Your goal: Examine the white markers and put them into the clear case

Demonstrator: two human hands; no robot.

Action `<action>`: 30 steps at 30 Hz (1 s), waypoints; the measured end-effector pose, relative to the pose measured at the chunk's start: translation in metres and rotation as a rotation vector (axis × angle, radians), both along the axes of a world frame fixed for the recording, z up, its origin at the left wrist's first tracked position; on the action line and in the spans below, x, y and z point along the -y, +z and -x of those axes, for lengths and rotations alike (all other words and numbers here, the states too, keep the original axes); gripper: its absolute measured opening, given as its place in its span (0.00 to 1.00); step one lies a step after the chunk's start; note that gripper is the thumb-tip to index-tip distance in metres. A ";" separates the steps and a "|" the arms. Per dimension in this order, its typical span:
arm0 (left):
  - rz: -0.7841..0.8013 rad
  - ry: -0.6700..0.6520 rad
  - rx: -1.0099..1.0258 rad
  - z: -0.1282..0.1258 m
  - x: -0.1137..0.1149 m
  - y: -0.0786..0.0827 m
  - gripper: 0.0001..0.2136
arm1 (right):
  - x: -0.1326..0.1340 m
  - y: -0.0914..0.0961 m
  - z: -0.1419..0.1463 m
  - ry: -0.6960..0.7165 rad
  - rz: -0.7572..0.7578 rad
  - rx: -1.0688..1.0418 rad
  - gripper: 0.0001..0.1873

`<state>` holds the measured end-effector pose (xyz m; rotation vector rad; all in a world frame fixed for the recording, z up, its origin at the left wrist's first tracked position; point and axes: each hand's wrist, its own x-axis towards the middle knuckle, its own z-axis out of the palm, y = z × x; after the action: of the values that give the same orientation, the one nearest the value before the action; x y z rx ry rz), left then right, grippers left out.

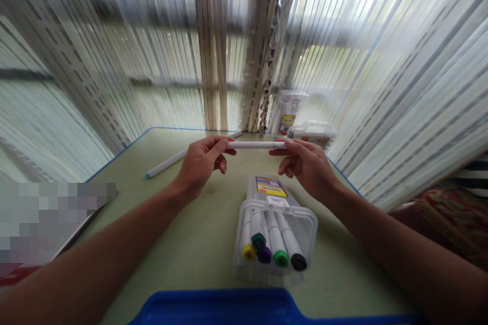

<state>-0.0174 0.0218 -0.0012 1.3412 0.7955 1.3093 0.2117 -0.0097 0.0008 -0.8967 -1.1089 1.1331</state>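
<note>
A white marker [256, 145] is held level above the table by both hands. My left hand [204, 160] pinches its left end between thumb and fingers, and my right hand [305, 162] does the same at the right end. Below and in front of my hands lies a clear plastic case [313, 226] on its side, its open end towards me. Several white markers with yellow, dark green, purple, green and black ends [281, 258] lie inside. Another white marker [165, 164] with a light blue end rests on the table, partly hidden behind my left hand.
At the back right stand an upright clear case [292, 106] and a second clear case [314, 132] lying down. The light green table [171, 249] has a blue edge and a blue front piece [221, 307]. Striped curtains [160, 45] hang behind. A blurred-out flat object [41, 223] lies at left.
</note>
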 end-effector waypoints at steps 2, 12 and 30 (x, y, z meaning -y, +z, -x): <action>0.011 0.001 0.010 0.000 0.000 0.001 0.11 | 0.000 0.000 0.000 -0.004 0.010 -0.012 0.13; 0.050 -0.006 0.037 0.001 0.000 0.001 0.12 | -0.001 0.000 -0.001 -0.014 0.019 -0.008 0.13; -0.097 0.017 -0.130 0.001 0.002 0.000 0.15 | -0.003 -0.006 -0.003 -0.018 -0.072 0.113 0.18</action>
<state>-0.0188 0.0196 -0.0016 1.5120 0.8430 1.2979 0.2147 -0.0071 -0.0055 -0.9215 -1.2241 1.0309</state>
